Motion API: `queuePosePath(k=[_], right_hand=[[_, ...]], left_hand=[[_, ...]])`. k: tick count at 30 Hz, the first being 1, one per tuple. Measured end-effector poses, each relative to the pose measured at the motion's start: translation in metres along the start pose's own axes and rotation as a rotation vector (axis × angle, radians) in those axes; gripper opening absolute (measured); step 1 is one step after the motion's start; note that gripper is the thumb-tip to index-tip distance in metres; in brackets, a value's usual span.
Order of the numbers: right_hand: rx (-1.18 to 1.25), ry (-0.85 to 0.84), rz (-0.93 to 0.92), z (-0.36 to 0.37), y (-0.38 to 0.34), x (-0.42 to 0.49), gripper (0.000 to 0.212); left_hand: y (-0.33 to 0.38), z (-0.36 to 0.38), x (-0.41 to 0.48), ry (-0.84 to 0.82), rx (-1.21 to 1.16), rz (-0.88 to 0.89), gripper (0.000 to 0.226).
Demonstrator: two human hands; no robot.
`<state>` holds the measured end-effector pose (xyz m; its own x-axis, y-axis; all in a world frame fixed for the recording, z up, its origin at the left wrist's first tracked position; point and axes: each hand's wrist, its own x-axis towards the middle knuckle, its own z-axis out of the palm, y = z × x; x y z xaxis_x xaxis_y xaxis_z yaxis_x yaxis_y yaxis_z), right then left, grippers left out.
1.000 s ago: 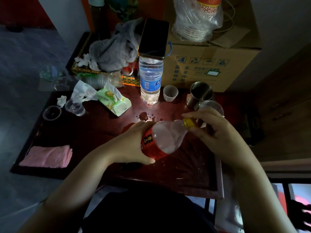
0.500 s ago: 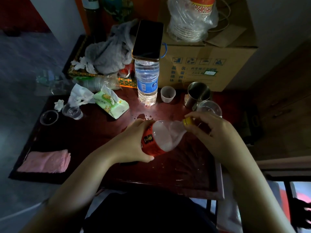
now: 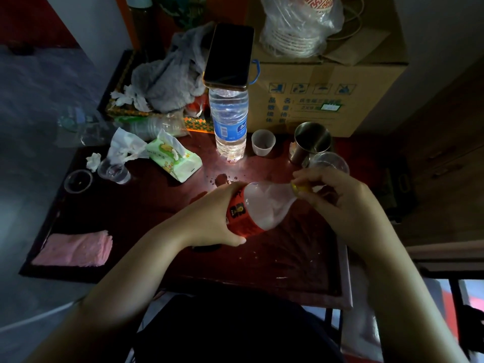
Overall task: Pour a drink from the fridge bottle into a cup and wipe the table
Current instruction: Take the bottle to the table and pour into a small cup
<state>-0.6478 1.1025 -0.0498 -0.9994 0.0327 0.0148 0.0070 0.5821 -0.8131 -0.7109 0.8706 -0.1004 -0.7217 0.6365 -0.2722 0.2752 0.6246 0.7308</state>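
Note:
A plastic drink bottle (image 3: 264, 208) with a red label leans to the right above the dark red table (image 3: 146, 205). My left hand (image 3: 217, 213) grips it around the label. My right hand (image 3: 337, 203) pinches its yellow cap (image 3: 298, 189) at the neck. Just behind my right hand stands a clear plastic cup (image 3: 330, 161). A steel mug (image 3: 311, 141) and a small white cup (image 3: 263, 142) stand further back. A folded pink cloth (image 3: 76, 248) lies at the table's front left corner. Small drops and a wet patch (image 3: 222, 178) mark the table near the bottle.
A tall water bottle (image 3: 230, 124) with a phone (image 3: 229, 56) on top stands at the back. Behind it is a cardboard box (image 3: 330, 98). A tissue pack (image 3: 174, 159), crumpled tissues (image 3: 125, 148) and two small clear cups (image 3: 115, 171) lie at the left.
My right hand's fingers have shifted around the yellow cap. The bottle stays tilted in my left hand, at about the same place on the table.

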Motion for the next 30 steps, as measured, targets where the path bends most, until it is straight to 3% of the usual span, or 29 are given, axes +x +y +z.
queuePosePath(k=[8,13,17,23,30], right_hand=[[0.039,-0.029,-0.121,-0.004,0.003,0.002,0.035],[0.005,0.006,-0.110,-0.002,0.001,0.005,0.038],[-0.165,0.085,-0.014,0.005,0.005,0.007,0.052],[-0.098,0.076,0.030,0.007,0.007,0.007,0.023],[-0.022,-0.021,-0.037,0.007,0.014,0.004,0.027]], left_hand=[[0.001,-0.007,0.005,-0.030,-0.005,-0.011,0.091],[0.003,-0.009,0.004,-0.033,-0.026,-0.012,0.089],[0.002,-0.008,0.006,-0.024,-0.023,-0.016,0.092],[-0.003,-0.007,0.006,-0.024,0.022,0.000,0.090],[-0.008,-0.007,0.006,-0.012,0.054,-0.018,0.094]])
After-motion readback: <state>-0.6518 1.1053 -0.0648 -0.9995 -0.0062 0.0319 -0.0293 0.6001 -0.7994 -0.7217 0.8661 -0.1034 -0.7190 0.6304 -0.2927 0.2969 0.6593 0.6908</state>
